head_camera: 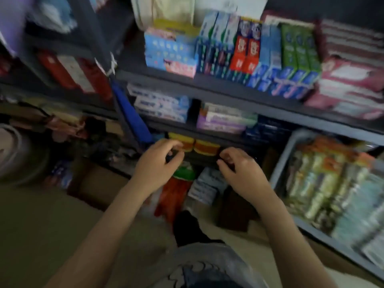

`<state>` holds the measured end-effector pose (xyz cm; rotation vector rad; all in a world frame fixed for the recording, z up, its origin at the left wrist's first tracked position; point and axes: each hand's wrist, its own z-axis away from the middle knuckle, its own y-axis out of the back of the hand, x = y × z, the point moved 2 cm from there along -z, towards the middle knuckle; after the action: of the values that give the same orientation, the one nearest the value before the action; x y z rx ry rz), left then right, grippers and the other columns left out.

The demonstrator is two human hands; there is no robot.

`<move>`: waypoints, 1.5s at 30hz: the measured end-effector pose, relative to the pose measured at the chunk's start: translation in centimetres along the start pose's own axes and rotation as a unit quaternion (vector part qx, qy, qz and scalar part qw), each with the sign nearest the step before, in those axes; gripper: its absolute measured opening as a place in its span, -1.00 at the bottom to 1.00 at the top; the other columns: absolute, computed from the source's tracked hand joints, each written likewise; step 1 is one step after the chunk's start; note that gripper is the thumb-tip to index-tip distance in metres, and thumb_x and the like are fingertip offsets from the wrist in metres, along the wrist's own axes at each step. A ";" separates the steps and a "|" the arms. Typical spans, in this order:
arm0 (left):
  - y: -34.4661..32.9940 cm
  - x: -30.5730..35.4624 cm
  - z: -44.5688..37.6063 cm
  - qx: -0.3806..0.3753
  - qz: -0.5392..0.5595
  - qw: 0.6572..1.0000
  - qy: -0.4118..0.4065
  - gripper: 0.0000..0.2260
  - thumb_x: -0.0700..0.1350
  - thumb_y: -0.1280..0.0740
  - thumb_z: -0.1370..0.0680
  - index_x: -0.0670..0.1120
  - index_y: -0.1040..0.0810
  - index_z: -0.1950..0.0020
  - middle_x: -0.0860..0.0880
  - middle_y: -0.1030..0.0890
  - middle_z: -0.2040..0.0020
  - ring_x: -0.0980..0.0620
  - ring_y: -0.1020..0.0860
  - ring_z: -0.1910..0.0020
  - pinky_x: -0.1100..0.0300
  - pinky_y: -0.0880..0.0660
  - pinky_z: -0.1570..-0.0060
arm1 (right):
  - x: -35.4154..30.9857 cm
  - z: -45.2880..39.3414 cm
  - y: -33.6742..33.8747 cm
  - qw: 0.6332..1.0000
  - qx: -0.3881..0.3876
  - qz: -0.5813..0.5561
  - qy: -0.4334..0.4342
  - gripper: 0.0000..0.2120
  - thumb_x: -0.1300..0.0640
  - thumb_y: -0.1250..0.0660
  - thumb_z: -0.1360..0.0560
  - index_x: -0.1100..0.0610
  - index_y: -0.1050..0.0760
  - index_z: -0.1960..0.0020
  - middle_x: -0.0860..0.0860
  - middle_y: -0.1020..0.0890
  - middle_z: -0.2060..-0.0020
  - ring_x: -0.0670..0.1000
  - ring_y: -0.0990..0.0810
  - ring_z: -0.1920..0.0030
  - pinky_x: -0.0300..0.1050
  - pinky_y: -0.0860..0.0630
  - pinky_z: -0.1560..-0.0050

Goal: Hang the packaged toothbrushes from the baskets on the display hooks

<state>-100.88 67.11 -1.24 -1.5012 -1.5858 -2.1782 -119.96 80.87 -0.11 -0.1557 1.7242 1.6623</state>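
Both hands were raised in front of the dark shelves, apart from each other. The left hand [159, 161] had its fingers [174, 145] loosely curled with nothing visible between them; the right hand [239, 169] likewise showed bent fingers [225, 155] and no object in them, though blur made this uncertain. Just beyond the fingertips of both hands sat yellow-and-orange packs [195, 145] on a low shelf [207, 134]. Well to the right of the right fingers stood a grey basket [279, 163] filled with packaged toothbrushes [324, 183]. Above the fingers, toothpaste boxes [249, 53] lined an upper shelf.
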 end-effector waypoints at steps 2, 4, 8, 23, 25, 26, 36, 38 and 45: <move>-2.2 0.1 2.7 -0.013 0.027 0.999 0.011 -0.76 0.01 -0.30 -0.64 0.01 -0.56 -0.28 0.10 -0.55 -0.12 0.16 -0.56 -0.04 0.13 -0.51 -0.06 | 0.8 3.7 -0.2 0.999 -0.041 0.009 -0.010 -0.75 0.03 -0.29 -0.64 0.10 -0.51 -0.26 0.00 -0.55 -0.11 0.01 -0.57 -0.08 -0.12 -0.51 -0.05; -4.2 1.7 4.8 -0.039 0.067 0.997 0.014 -0.76 0.04 -0.28 -0.65 0.05 -0.55 -0.29 0.14 -0.54 -0.11 0.21 -0.54 -0.06 0.10 -0.54 -0.11 | 1.7 6.7 0.4 0.998 -0.055 0.023 -0.018 -0.77 0.02 -0.29 -0.65 0.08 -0.51 -0.25 -0.02 -0.55 -0.10 -0.02 -0.56 -0.07 -0.17 -0.51 -0.02; -6.9 6.4 6.9 -0.085 0.093 0.991 -0.049 -0.76 0.03 -0.29 -0.65 0.03 -0.55 -0.30 0.13 -0.54 -0.12 0.17 -0.53 -0.10 0.08 -0.53 -0.13 | 4.1 10.9 2.8 0.998 0.020 0.019 -0.048 -0.83 0.05 -0.29 -0.64 0.09 -0.54 -0.18 -0.01 -0.57 -0.03 -0.01 -0.57 0.03 -0.08 -0.54 0.05; -25.6 22.0 1.4 -0.195 0.053 0.979 -0.006 -0.61 0.10 -0.31 -0.63 0.08 -0.42 -0.44 0.10 -0.43 -0.35 0.22 -0.49 -0.21 0.37 -0.45 -0.06 | 25.9 16.4 14.2 0.973 0.122 -0.074 -0.183 -0.71 0.06 -0.26 -0.66 0.14 -0.46 -0.34 0.06 -0.54 -0.23 0.07 -0.54 -0.20 -0.06 -0.50 -0.06; -28.6 23.4 -0.3 -0.192 0.014 0.981 -0.008 -0.44 0.15 -0.33 -0.61 0.05 -0.28 -0.56 0.07 -0.30 -0.51 0.10 -0.32 -0.46 0.20 -0.35 -0.33 | 27.6 15.4 14.7 0.975 0.088 -0.107 -0.176 -0.69 0.04 -0.26 -0.66 0.13 -0.45 -0.36 0.05 -0.56 -0.23 0.05 -0.56 -0.21 -0.02 -0.55 -0.12; -29.8 23.5 -0.9 -0.182 0.000 0.983 -0.003 -0.36 0.16 -0.35 -0.59 0.02 -0.21 -0.60 0.04 -0.26 -0.55 0.04 -0.25 -0.52 0.13 -0.29 -0.39 | 28.0 14.8 14.6 0.977 0.069 -0.116 -0.166 -0.68 0.04 -0.27 -0.66 0.13 -0.45 -0.37 0.06 -0.57 -0.23 0.05 -0.57 -0.20 -0.01 -0.55 -0.12; -34.6 22.1 -3.5 -0.137 -0.064 0.984 0.096 0.04 0.36 -0.50 -0.32 0.06 -0.06 -0.63 -0.08 -0.25 -0.57 -0.10 -0.28 -0.51 -0.09 -0.38 -0.40 | 30.5 10.0 13.4 0.994 -0.045 0.003 -0.098 -0.37 -0.01 -0.27 -0.65 0.14 -0.10 -0.60 0.07 -0.13 -0.57 0.16 -0.57 -0.25 0.01 -0.53 0.01; -34.9 22.3 -3.4 -0.135 -0.068 0.982 0.111 0.08 0.45 -0.45 -0.24 0.09 -0.06 -0.62 -0.07 -0.30 -0.54 -0.11 -0.35 -0.47 -0.10 -0.44 -0.33 | 30.4 9.5 13.3 0.993 -0.061 0.027 -0.100 -0.30 -0.10 -0.29 -0.62 0.09 -0.05 -0.62 0.02 -0.09 -0.60 0.14 -0.55 -0.30 0.03 -0.55 -0.01; -34.7 22.1 -3.6 -0.134 -0.027 0.977 0.164 0.04 0.56 -0.43 -0.14 0.16 -0.27 -0.52 0.07 -0.49 -0.41 -0.02 -0.54 -0.31 -0.06 -0.59 -0.14 | 31.1 9.2 13.8 0.991 -0.030 -0.015 -0.127 -0.31 -0.06 -0.37 -0.58 0.11 -0.14 -0.58 0.09 -0.36 -0.49 0.13 -0.60 -0.20 0.00 -0.55 0.01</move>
<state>-133.66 90.90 -9.62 -1.0788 -1.2841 -2.5915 -146.48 103.48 -5.47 0.0029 1.4761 1.6348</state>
